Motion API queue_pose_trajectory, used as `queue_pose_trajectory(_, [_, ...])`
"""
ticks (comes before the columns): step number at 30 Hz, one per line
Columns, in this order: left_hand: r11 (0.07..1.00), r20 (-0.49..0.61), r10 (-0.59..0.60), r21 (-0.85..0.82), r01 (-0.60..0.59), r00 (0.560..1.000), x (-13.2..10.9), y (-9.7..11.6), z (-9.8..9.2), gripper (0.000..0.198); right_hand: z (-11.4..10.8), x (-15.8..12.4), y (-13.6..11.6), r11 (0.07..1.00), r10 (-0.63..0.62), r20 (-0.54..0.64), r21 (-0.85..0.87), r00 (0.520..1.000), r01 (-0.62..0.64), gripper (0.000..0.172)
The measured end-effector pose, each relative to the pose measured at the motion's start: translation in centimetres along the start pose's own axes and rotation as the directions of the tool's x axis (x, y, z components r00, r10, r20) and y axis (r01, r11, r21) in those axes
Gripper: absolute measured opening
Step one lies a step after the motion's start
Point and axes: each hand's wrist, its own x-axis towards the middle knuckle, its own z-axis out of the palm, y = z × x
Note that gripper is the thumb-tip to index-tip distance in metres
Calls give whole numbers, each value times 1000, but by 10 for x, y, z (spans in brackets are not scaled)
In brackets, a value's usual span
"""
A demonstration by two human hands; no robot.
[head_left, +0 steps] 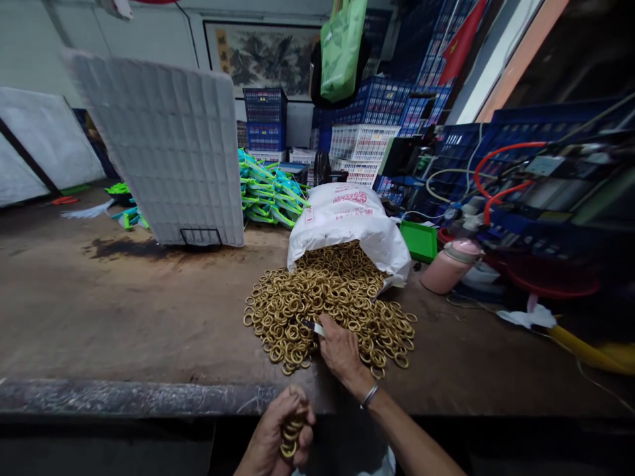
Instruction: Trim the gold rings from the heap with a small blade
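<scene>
A heap of gold-coloured rings (307, 301) spills from the mouth of a white woven sack (342, 215) onto the table. At the heap's near edge, my right hand (342, 350) is closed around a small dark-tipped tool (313, 326) with a pale section, whose exact kind I cannot make out. Its fingers touch the rings, and a silver bracelet (370, 395) circles the wrist. Lower down, just off the table's front edge, my left hand (278, 430) is closed around several stacked gold rings (290, 436).
A grey ribbed panel (163, 145) stands upright on the table (149, 311) at left. Behind it lie green and blue plastic pieces (270, 192). A pink bottle (450, 264), a green tray (419, 241) and orange hoses (508, 188) are at right. Stacked crates (364, 142) stand behind.
</scene>
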Motion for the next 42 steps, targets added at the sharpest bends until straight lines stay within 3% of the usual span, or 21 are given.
queue_pose_trajectory(4, [995, 36, -42, -89, 45, 998, 6, 3, -7, 30, 1, 2, 2, 998, -12, -33, 57, 999, 14, 20])
queue_pose_trajectory(7, [994, 9, -6, -108, 6, 1000, 9, 5, -8, 32, 2, -2, 8, 983, -68, -115, 165, 991, 86, 22])
queue_pose_trajectory(10, [998, -23, 57, -3, -57, 998, 11, 7, -3, 33, 3, -12, 14, 946, -92, -194, 288, 977, 146, 18])
queue_pose_trajectory(12, [985, -41, 120, 132, -113, 992, 14, 8, 1, 35, 4, -20, 17, 905, -55, -169, 408, 984, 121, 17])
queue_pose_trajectory(14, [936, -75, 218, 298, -187, 973, 19, 7, 3, 36, 5, -30, 19, 821, 7, -54, 570, 999, 25, 19])
queue_pose_trajectory(17, [780, -42, 383, 549, -299, 923, 24, 3, 0, 29, 4, -46, 18, 643, 59, 176, 746, 983, -173, 21])
queue_pose_trajectory(20, [540, 138, 496, 724, -429, 857, 24, 0, -4, 25, -1, -60, 15, 441, 64, 368, 823, 928, -357, 14])
queue_pose_trajectory(23, [343, 338, 478, 778, -526, 811, 20, 0, -4, 27, -9, -69, 12, 210, 53, 571, 796, 819, -568, 13])
queue_pose_trajectory(25, [309, 416, 434, 765, -565, 799, 18, 2, -1, 28, -14, -73, 11, 95, -8, 655, 753, 755, -652, 19])
queue_pose_trajectory(28, [350, 429, 395, 748, -564, 813, 17, 2, 3, 25, -15, -76, 11, 3, -112, 676, 733, 728, -680, 21])
queue_pose_trajectory(30, [397, 382, 386, 753, -525, 840, 17, 2, 4, 23, -13, -77, 11, 20, -125, 684, 726, 719, -687, 21])
queue_pose_trajectory(32, [435, 312, 388, 768, -471, 867, 17, 1, 4, 23, -9, -77, 11, 107, -83, 675, 737, 733, -667, 18])
queue_pose_trajectory(37, [411, 212, 432, 818, -401, 876, 16, 1, 9, 22, -3, -76, 11, 435, -22, 397, 830, 918, -348, 21])
queue_pose_trajectory(40, [460, 193, 419, 798, -390, 887, 15, 1, 13, 21, 1, -75, 13, 538, -18, 315, 803, 949, -256, 20])
queue_pose_trajectory(42, [559, 139, 365, 758, -336, 921, 16, -1, 12, 21, 3, -73, 13, 558, -17, 310, 792, 951, -248, 19])
